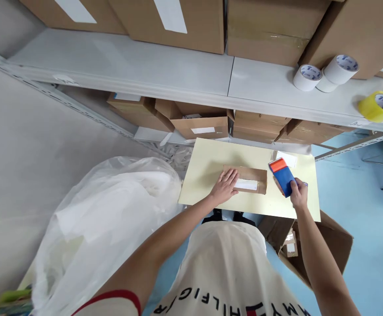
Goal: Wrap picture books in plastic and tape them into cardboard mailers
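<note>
Gently but firmly: a flat hold and a careful approach

From where I stand, the small carton (253, 175) lies on the tabletop (204, 160), not far from its middle, with a white label (247, 184) facing up. The left grip (225, 186) is laid flat upon the left end of this carton; its fingers are straight and they are not clamped on anything. The right grip (299, 193) is closed around the near end of a blue and orange-red tool (283, 177), which looks to me like a tape dispenser. It seems to be raised at the right side of the carton, apart from it, and its orange-red end points away from the body.

In my opinion, good work here depends on the flat palm. It should press enough so that the carton does not slide, but not so strongly that the cardboard bends. The fingers should be well clear of the front end of the tool, because such a part may be sharp; I cannot see any edge from here. For the right wrist, I would advise a low and straight approach, along the long side. Also, the white paper (287, 159) lies close behind the tool, so a wide swing could disturb it.
</note>
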`<state>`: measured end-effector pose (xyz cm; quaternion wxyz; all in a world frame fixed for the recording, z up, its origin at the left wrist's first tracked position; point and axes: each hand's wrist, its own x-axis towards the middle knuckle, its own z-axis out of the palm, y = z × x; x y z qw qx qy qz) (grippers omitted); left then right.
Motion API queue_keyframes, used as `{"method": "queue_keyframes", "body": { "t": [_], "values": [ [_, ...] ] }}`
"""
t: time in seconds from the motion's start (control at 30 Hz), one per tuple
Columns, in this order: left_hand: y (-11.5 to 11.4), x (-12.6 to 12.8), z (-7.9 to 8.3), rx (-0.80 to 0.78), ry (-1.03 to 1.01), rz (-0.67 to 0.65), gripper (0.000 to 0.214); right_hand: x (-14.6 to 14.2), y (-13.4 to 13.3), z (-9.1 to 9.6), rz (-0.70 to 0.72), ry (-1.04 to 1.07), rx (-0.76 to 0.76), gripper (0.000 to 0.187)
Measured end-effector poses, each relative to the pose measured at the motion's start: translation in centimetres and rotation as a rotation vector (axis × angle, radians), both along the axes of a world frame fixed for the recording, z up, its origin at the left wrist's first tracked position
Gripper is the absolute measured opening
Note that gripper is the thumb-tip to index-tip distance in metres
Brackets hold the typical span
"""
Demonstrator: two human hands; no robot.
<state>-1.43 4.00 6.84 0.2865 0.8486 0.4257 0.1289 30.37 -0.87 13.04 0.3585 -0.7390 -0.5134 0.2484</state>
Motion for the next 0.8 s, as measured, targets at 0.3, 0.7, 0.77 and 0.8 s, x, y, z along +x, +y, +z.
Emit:
{"method": "queue_keyframes", "body": {
  "t": [0.3,0.7,0.77,0.8],
  "values": [
    [-1.1,0.1,1.9,-0.146,-0.166,0.08,0.057,-5.4,6.4,3.0,0.406,0.17,-0.305,0.059],
    [2.2,4.3,3.4,-1.282,-0.91,0.596,0.022,-3.7,5.9,2.2,0.46,0.257,-0.285,0.06],
    [2.6,4.5,3.0,-1.284,-0.899,0.589,0.017,-3.7,5.8,2.2,0.461,0.262,-0.272,0.06],
    [2.7,4.6,2.8,-1.27,-0.891,0.587,0.015,-3.7,5.8,2.3,0.462,0.262,-0.264,0.06]
  ]
}}
